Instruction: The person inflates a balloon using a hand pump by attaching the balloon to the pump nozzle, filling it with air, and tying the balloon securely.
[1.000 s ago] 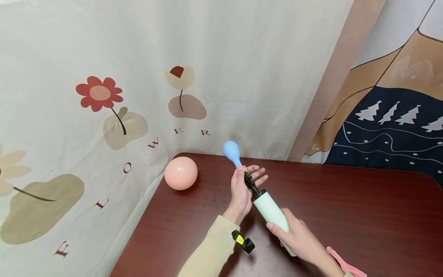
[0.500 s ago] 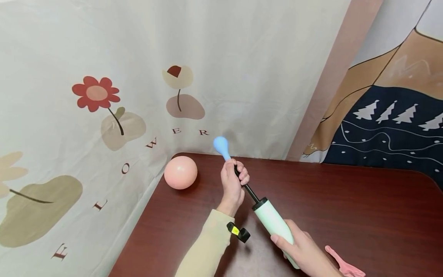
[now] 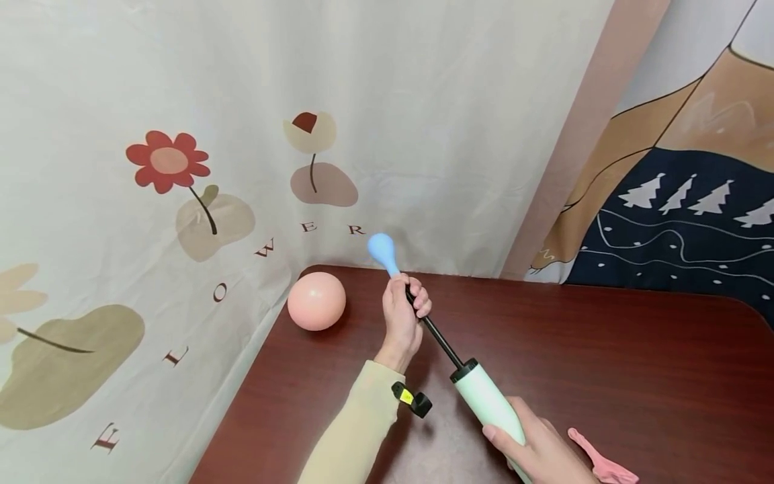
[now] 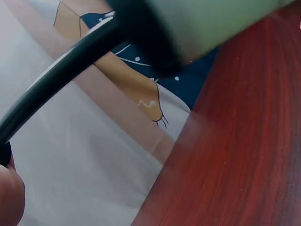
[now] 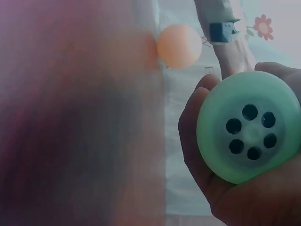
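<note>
A hand balloon pump point(image 3: 488, 399) with a pale green barrel and black rod slants over the table, its rod drawn well out. My right hand point(image 3: 538, 440) grips the barrel; in the right wrist view its fingers wrap round the green end cap point(image 5: 253, 134) with several holes. My left hand point(image 3: 404, 312) holds the black front end of the pump, fingers curled round it. A small, partly filled blue balloon point(image 3: 381, 250) sticks out beyond the left hand, its neck hidden there. The left wrist view shows the black rod point(image 4: 61, 75) running into the barrel.
An inflated pink balloon point(image 3: 317, 301) rests at the table's back left corner. A limp pink balloon point(image 3: 601, 458) lies near the right hand. Behind the dark red table point(image 3: 635, 363) hangs a printed curtain point(image 3: 447, 134). A black band with a yellow patch point(image 3: 411, 398) is on the left wrist.
My left hand has curled its fingers round the pump's front end and moved up and left. The right hand has moved down and right with the barrel, so more black rod shows.
</note>
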The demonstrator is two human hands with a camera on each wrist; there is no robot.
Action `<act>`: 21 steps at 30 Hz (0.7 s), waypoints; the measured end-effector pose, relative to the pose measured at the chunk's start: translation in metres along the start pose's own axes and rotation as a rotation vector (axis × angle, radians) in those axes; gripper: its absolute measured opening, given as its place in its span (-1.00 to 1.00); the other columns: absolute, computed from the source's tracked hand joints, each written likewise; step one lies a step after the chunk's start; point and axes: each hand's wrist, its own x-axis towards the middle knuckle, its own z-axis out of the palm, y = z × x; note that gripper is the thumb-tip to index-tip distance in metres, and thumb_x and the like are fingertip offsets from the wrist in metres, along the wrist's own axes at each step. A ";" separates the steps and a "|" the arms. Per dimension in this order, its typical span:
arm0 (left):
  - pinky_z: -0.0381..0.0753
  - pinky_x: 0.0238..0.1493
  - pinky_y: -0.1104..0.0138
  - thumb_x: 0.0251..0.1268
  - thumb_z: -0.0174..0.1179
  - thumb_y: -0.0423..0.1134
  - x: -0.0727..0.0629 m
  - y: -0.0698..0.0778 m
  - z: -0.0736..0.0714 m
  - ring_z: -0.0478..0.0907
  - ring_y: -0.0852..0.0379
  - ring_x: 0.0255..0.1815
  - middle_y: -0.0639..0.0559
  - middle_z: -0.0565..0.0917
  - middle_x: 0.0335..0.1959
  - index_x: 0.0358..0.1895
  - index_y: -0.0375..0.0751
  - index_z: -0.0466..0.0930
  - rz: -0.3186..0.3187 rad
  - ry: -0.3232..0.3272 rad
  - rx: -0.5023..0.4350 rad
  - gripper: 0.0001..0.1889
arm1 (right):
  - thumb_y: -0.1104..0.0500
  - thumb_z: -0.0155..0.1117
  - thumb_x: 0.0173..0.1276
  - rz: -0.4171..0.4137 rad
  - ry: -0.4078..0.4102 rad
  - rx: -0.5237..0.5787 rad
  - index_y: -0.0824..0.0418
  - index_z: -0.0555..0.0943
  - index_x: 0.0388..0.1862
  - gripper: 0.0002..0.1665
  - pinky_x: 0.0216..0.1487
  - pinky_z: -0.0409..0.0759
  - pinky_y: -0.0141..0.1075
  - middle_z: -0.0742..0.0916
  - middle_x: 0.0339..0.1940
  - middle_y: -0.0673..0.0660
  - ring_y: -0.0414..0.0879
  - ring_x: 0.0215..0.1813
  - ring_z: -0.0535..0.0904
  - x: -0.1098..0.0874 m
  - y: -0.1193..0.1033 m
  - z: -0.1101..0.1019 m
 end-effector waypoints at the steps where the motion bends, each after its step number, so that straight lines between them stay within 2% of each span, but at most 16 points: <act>1: 0.16 -0.70 0.57 0.64 -0.22 -0.32 -0.003 -0.002 0.002 0.22 0.35 -0.69 0.13 0.33 -0.53 -0.31 -0.12 0.30 -0.008 -0.011 0.003 -0.77 | -0.12 0.32 0.50 0.014 0.005 0.009 0.25 0.42 0.31 -0.37 -0.41 0.55 -0.34 0.63 -0.29 0.01 -0.27 -0.42 0.54 0.003 -0.002 0.000; 3: 0.17 -0.69 0.58 0.65 -0.21 -0.31 -0.009 -0.007 0.007 0.22 0.35 -0.67 0.13 0.34 -0.52 -0.30 -0.12 0.32 -0.018 -0.037 0.007 -0.77 | -0.12 0.31 0.50 0.034 0.012 0.041 0.25 0.42 0.32 -0.36 -0.41 0.56 -0.33 0.62 -0.26 0.04 -0.24 -0.40 0.55 0.010 -0.007 0.000; 8: 0.25 -0.65 0.55 0.66 -0.25 -0.29 -0.027 -0.016 0.015 0.25 0.31 -0.65 0.11 0.35 -0.50 -0.28 -0.10 0.29 -0.085 -0.123 0.065 -0.78 | -0.07 0.29 0.54 -0.012 0.041 0.148 0.28 0.40 0.33 -0.39 -0.47 0.60 -0.29 0.64 -0.38 0.10 -0.14 -0.49 0.60 0.027 -0.014 0.000; 11: 0.33 -0.61 0.52 0.67 -0.24 -0.26 -0.032 -0.018 0.017 0.29 0.28 -0.62 0.10 0.37 -0.49 -0.26 -0.09 0.29 -0.110 -0.147 0.103 -0.79 | -0.05 0.28 0.55 -0.026 0.053 0.183 0.29 0.40 0.32 -0.41 -0.49 0.61 -0.27 0.65 -0.43 0.14 -0.08 -0.52 0.62 0.034 -0.016 0.000; 16: 0.39 -0.55 0.49 0.70 -0.22 -0.22 -0.030 -0.015 0.020 0.33 0.26 -0.60 0.11 0.39 -0.49 -0.23 -0.09 0.31 -0.101 -0.167 0.134 -0.80 | -0.04 0.30 0.53 -0.008 0.083 0.192 0.26 0.41 0.30 -0.44 -0.50 0.61 -0.26 0.64 -0.44 0.12 -0.07 -0.52 0.62 0.037 -0.020 0.000; 21: 0.33 -0.62 0.51 0.72 -0.24 -0.18 -0.018 -0.007 0.026 0.29 0.28 -0.65 0.12 0.36 -0.52 -0.28 -0.11 0.31 -0.019 -0.150 0.144 -0.73 | -0.09 0.33 0.50 -0.004 0.140 0.170 0.20 0.45 0.29 -0.43 -0.46 0.61 -0.28 0.65 -0.42 0.04 -0.15 -0.47 0.61 0.038 -0.033 0.002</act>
